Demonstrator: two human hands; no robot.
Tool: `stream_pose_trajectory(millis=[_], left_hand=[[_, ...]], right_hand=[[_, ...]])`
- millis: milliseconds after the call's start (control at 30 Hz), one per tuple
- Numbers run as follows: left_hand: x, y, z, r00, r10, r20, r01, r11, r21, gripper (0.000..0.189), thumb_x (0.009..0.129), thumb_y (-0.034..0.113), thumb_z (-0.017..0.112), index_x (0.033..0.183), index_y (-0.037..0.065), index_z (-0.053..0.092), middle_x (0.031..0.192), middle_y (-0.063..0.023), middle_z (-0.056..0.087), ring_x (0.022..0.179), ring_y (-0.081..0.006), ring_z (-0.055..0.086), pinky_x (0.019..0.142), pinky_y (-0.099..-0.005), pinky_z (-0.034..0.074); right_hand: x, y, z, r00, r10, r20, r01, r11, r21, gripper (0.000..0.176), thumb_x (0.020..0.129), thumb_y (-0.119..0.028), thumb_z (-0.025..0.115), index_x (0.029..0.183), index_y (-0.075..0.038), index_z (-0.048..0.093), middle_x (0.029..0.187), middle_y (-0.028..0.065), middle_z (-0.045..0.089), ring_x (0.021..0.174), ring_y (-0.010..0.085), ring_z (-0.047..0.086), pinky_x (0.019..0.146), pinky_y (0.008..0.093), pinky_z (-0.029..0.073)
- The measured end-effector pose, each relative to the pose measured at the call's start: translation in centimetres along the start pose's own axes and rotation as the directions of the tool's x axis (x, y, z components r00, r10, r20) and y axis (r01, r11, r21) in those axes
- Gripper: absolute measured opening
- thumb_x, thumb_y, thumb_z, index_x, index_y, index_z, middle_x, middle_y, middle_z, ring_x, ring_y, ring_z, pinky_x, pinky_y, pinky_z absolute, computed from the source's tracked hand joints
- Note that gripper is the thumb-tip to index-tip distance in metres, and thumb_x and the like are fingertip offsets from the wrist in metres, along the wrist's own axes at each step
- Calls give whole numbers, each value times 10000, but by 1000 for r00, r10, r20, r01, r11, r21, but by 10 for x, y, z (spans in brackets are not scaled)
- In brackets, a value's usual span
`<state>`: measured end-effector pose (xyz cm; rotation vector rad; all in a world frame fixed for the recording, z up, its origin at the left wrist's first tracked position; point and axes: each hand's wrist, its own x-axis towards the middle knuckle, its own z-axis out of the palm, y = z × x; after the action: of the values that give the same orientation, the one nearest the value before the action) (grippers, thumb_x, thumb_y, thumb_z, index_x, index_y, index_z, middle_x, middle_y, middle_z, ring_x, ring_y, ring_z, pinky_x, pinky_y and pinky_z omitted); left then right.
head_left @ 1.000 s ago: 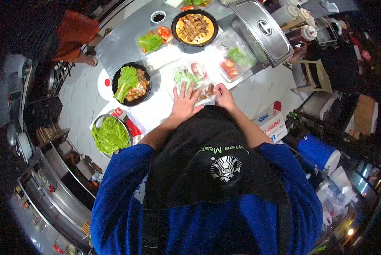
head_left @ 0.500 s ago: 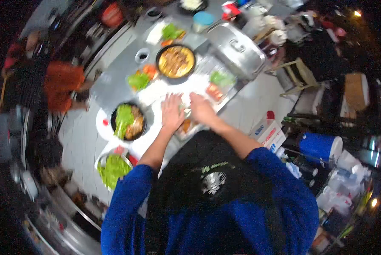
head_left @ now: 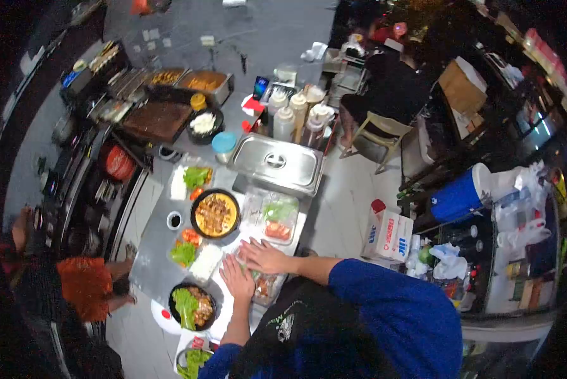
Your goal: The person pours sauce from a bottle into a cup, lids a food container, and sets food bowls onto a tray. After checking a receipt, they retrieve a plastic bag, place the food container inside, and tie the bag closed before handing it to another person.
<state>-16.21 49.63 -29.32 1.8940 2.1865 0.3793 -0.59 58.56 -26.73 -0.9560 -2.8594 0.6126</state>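
My left hand lies flat, fingers spread, on a clear plastic food box at the near edge of the steel counter. My right hand presses flat on the far side of the same box. Inside it I make out bits of meat and something red. Neither hand grips anything. A round black bowl of grilled meat on yellow sauce sits just beyond my hands. To its right stands an open clear box with lettuce and tomato.
A black bowl of lettuce and meat sits at my left. A closed steel pan lid and squeeze bottles stand farther back. A person in orange is at the left. A chair, carton and blue cooler stand right.
The camera has swung up and away, so the counter looks smaller and more of the stall shows. Both hands have stayed on the clear box, now flat and close together.
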Motion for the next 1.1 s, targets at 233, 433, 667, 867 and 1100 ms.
stream_pose_trajectory(millis=[233,433,667,867,1100], left_hand=[[-5,7,-14,999,-35,-15,35,999,-11,618,888,237,425,1425,-26,267,1524,-181,204,1429,-330,113,1106,-556,70],[-9,70,-25,838,383,389,59,644,-763,549,925,316,422,1391,35,345,1446,-219,316,1364,-390,250,1051,-614,178],[40,164,38,258,599,758,318,689,-652,556,934,375,425,1385,57,364,1404,-210,378,1340,-389,297,1029,-638,203],[112,243,122,234,507,830,-40,858,-512,564,934,404,428,1383,68,371,1383,-197,408,1330,-377,320,1019,-649,212],[203,374,227,659,539,524,-591,803,-83,574,934,437,431,1381,80,381,1359,-183,443,1318,-364,347,1008,-661,221]], right_hand=[[-145,38,-42,938,255,234,-342,793,504,604,967,-382,403,1435,-29,258,1482,209,274,1357,359,301,1101,464,265],[-288,138,34,926,73,371,-255,845,471,597,951,-351,418,1442,-46,267,1511,136,258,1400,317,225,1140,435,176],[-343,234,68,898,339,280,-438,741,509,467,961,-228,301,1408,-109,367,1444,225,320,1336,398,291,1096,500,226],[-398,369,76,842,533,83,-461,632,623,464,938,-303,435,1341,-74,443,1345,222,440,1220,407,409,1034,412,354],[-425,476,-39,864,362,349,-437,885,163,524,942,-435,466,1299,-51,490,1259,201,545,1133,317,545,994,375,400]])
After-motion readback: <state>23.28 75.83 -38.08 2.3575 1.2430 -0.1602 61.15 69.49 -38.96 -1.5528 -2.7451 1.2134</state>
